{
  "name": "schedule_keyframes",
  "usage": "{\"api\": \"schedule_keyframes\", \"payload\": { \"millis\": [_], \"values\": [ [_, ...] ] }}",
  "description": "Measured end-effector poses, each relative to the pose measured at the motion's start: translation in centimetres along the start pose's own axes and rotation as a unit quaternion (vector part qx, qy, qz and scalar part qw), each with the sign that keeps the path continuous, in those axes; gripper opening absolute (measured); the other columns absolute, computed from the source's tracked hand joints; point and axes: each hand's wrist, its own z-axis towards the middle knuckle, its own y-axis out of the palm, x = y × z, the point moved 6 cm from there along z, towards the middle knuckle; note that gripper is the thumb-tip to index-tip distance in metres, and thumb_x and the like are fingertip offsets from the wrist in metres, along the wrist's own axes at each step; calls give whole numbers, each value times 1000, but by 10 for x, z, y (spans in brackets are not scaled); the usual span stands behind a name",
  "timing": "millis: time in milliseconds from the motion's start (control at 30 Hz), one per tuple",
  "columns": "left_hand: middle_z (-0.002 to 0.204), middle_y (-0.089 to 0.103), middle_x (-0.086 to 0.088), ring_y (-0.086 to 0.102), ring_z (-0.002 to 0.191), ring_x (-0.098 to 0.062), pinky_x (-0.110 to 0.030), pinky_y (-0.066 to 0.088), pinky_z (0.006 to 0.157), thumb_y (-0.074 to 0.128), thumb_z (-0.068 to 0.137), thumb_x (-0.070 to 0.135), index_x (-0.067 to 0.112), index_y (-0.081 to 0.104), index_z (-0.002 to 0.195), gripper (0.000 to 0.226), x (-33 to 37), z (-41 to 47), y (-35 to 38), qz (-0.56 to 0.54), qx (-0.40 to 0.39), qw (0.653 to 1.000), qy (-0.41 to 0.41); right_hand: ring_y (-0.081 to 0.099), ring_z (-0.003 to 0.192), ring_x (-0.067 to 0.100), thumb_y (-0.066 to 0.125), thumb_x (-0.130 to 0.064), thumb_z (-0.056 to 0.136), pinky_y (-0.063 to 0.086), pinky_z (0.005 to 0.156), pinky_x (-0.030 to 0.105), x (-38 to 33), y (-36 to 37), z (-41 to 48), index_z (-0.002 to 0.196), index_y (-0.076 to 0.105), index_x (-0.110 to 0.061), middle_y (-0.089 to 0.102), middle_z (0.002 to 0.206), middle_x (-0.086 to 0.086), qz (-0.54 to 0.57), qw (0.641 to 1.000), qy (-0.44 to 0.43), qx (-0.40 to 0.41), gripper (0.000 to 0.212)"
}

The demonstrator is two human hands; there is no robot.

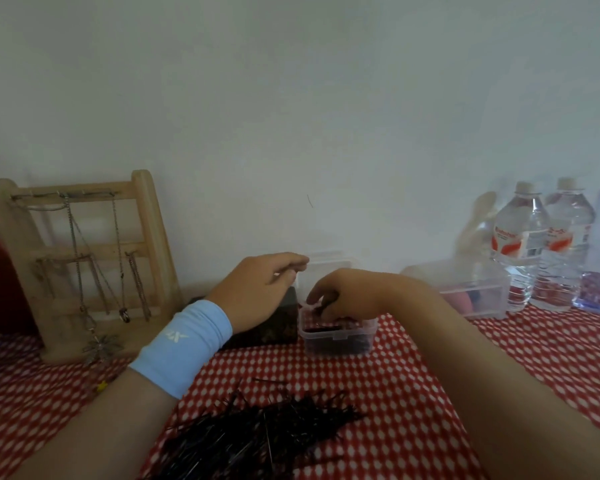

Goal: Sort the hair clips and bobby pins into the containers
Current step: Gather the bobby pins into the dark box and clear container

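Bobby pins [257, 434] are lying in a large dark heap on the table [534, 358], close to my body and well short of both hands, so most of the sorting is waiting to be done. My right hand [343, 297] is reaching down into a small clear container [336, 336], fingers curling round what looks like a few dark pins. A shallow dark layer is already showing inside it. My left hand [257, 292], just beside the right, is curving toward the container's raised lid [326, 265]; blur is hiding whether it is gripping it. Beyond my right hand, a second clear container [475, 289] is holding pink items, possibly clips. Water bottles [541, 244] are crowding the far right and a wooden jewellery stand [84, 265] the far left, with a dark box [267, 327] sitting by my left wrist. Open cloth is lying between heap and container.
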Motion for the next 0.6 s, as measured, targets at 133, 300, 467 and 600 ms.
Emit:
{"api": "schedule_keyframes", "payload": {
  "millis": [133,300,467,600],
  "values": [
    [127,63,9,55,114,-2,-14,38,100,46,100,15,23,63,128,33,4,-7,15,52,-18,998,24,64,110,7,69,-22,92,47,105,33,7,-9,-3,139,58,-24,69,125,-10,22,1000,-9,14,49],
    [118,67,5,60,106,-10,-27,47,95,46,100,15,21,66,120,30,15,-9,30,75,-41,995,49,68,93,1,69,-16,90,52,96,32,16,-16,-5,118,74,-27,75,104,-15,32,999,-1,23,30],
    [115,65,1,59,102,-17,-36,49,90,42,98,36,27,62,120,31,13,-19,69,159,-146,974,71,65,94,7,67,-20,90,52,98,35,20,-2,-2,107,77,-37,72,102,-17,-43,999,25,-22,26],
    [125,59,3,57,109,-16,-38,48,95,39,97,49,28,58,125,40,6,-27,82,199,-171,963,62,64,102,8,69,-19,90,49,103,37,22,-13,-4,109,77,-33,72,111,-15,-9,999,27,29,25]
  ]
}}
